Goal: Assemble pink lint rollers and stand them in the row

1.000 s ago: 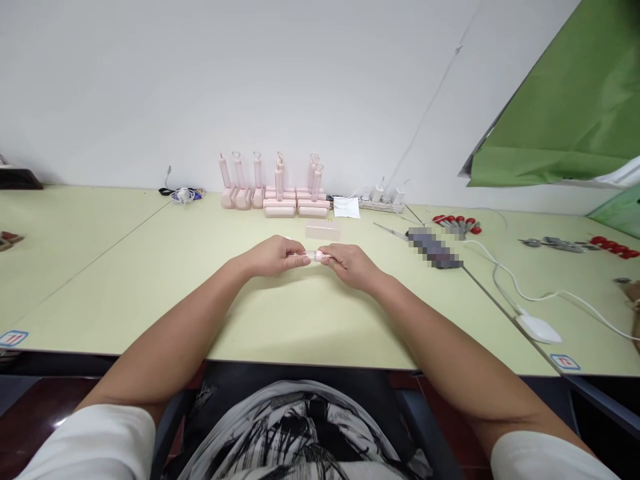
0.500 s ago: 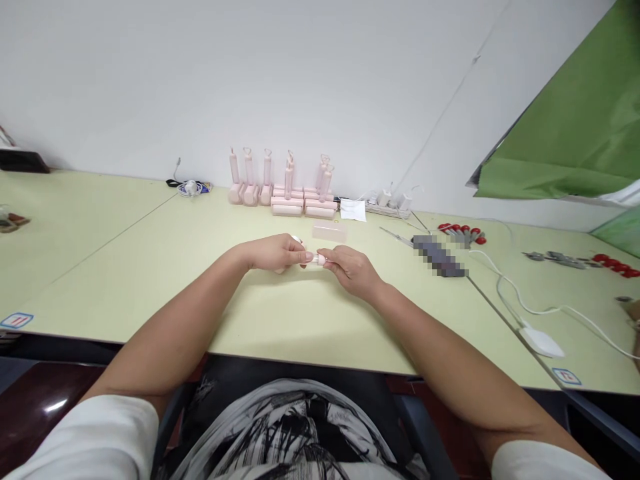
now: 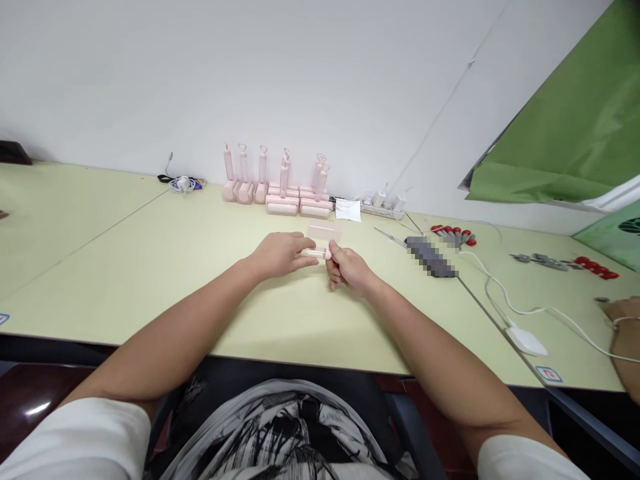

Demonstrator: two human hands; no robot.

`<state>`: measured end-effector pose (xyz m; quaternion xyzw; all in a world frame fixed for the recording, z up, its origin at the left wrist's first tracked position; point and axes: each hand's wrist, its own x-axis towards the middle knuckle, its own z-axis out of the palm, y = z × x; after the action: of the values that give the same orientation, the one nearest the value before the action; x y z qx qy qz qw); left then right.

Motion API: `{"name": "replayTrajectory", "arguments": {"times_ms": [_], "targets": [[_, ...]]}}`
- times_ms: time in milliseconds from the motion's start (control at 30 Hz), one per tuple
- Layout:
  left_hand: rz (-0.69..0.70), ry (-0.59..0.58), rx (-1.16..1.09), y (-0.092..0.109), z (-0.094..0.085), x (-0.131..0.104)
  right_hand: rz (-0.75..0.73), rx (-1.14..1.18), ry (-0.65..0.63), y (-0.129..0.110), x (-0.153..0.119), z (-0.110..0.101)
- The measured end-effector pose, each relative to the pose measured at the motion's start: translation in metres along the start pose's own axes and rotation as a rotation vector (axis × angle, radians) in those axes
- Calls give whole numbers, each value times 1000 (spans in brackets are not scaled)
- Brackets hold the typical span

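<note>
Our left hand [image 3: 286, 255] and right hand [image 3: 351, 271] grip one tube [image 3: 315, 253], apparently for steadiness, well in from the tabletop [image 3: 310, 327] front edge.

Clear tube [image 3: 315, 253]: left end hidden behind the left hand [image 3: 286, 254].
Pink tip [image 3: 328, 254]: partly covered by the right hand [image 3: 350, 269]; pinched or merely touched, too small to tell.
Dark object [image 3: 431, 257] at right: pixelated, kind unclear.
Power strip [image 3: 383, 212]: left part behind white paper [image 3: 348, 210].
Black item [image 3: 14, 153], far left: cut off by the edge.
Number tag [image 3: 3, 319], near left: cut off, unreadable.
Brown thing [image 3: 627, 333]: cut off at right.
</note>
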<state>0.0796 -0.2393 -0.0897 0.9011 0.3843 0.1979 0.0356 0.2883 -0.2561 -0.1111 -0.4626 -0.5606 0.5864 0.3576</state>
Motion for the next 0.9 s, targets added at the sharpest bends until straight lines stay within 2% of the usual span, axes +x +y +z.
{"name": "replayTrajectory", "arguments": {"times_ms": [233,367,600,900], "targets": [[-50,-184,166,14,3,2,-118,-56,41,4,1,2],[-66,-191,243,18,0,2,-203,-132,74,5,0,1],[-38,-199,248,21,-5,1,-311,-291,126,7,-1,-2],[10,-198,98,19,-5,-1,-522,-635,111,-4,-12,-5]]}}
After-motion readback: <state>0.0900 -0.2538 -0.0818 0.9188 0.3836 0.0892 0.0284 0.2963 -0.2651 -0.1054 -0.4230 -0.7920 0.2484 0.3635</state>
